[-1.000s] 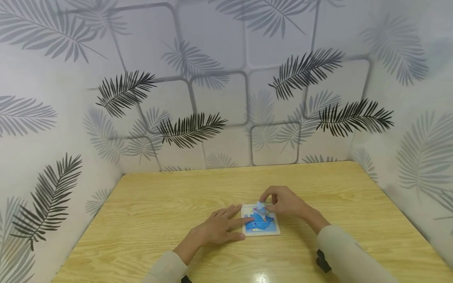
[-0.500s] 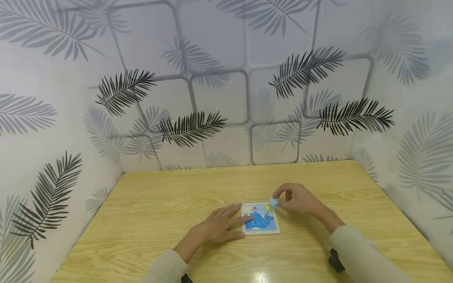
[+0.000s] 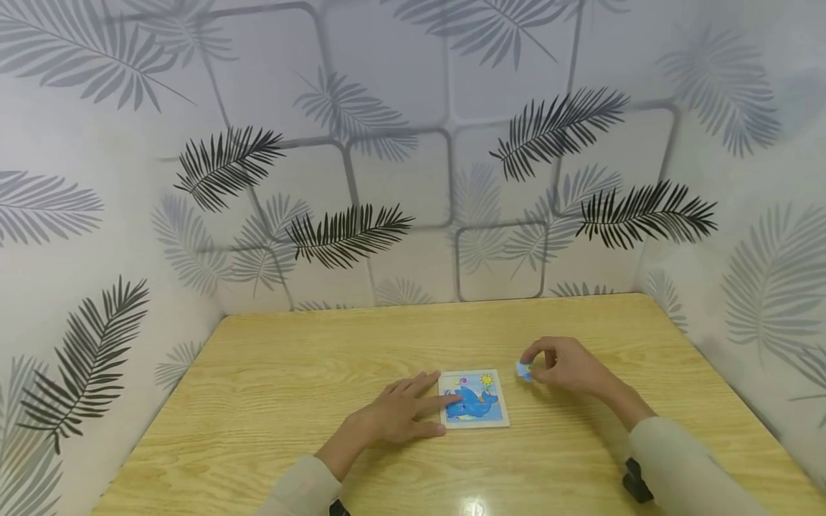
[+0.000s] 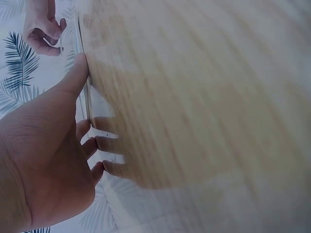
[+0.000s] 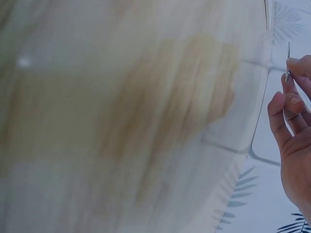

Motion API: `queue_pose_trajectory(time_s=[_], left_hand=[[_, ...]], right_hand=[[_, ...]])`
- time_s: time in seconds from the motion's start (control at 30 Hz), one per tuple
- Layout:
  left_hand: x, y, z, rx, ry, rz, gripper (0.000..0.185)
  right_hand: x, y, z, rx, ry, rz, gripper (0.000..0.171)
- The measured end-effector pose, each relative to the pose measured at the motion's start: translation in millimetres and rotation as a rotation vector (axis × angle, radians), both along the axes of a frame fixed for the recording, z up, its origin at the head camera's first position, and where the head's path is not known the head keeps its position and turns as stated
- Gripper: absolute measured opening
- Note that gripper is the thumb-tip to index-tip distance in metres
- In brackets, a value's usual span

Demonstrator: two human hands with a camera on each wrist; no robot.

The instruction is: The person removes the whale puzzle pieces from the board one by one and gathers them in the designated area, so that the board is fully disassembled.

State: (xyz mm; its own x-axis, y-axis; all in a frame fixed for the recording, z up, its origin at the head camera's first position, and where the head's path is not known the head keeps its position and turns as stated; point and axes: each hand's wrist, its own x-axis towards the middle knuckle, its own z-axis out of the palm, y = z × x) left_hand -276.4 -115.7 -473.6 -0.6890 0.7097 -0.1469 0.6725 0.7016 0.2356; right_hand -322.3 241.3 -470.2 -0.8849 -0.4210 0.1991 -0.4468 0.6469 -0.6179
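Observation:
A small square jigsaw puzzle [image 3: 477, 424] with a white border lies on the table. Its picture has a blue whale and a yellow sun. My left hand [image 3: 403, 412] rests at its left side, index finger stretched across the whale, with the thumb and other fingers along the border. To the right of the puzzle, my right hand [image 3: 571, 365] pinches a light-blue puzzle piece [image 3: 523, 370] between thumb and fingertips, held up off the table. From the right wrist, the piece appears edge-on as a thin sliver; the left wrist view shows the puzzle nearly edge-on along my left thumb.
The wood-grain table [image 3: 310, 358] runs back to a wall [image 3: 400, 179] printed with grey and black leaves. Similar leaf-patterned surfaces close in both sides. A bright light reflection shows near the front of the tabletop.
My right hand has carried the pinched piece from above the puzzle's upper part out to the right, uncovering the sun. The left hand has stayed in place.

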Motion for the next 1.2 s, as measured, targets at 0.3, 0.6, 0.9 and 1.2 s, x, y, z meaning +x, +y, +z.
queue_pose_trajectory(time_s=[0.3,0.6,0.9,1.2], left_hand=[[1.3,-0.5,1.9,0.002,0.001,-0.005,0.059],[2.0,0.3,2.6,0.009,0.006,-0.007,0.058],[0.8,0.0,3.4,0.003,-0.003,-0.001,0.058],[0.4,-1.1,0.4,0.022,-0.016,0.003,0.058]], right_hand=[[-0.4,15.3,-7.9,0.006,-0.059,0.001,0.023],[-2.4,14.1,-11.5,0.053,-0.041,0.042,0.022],[3.0,11.3,-2.1,0.044,-0.044,0.089,0.021],[-2.7,11.3,-4.9,0.029,-0.021,0.060,0.028]])
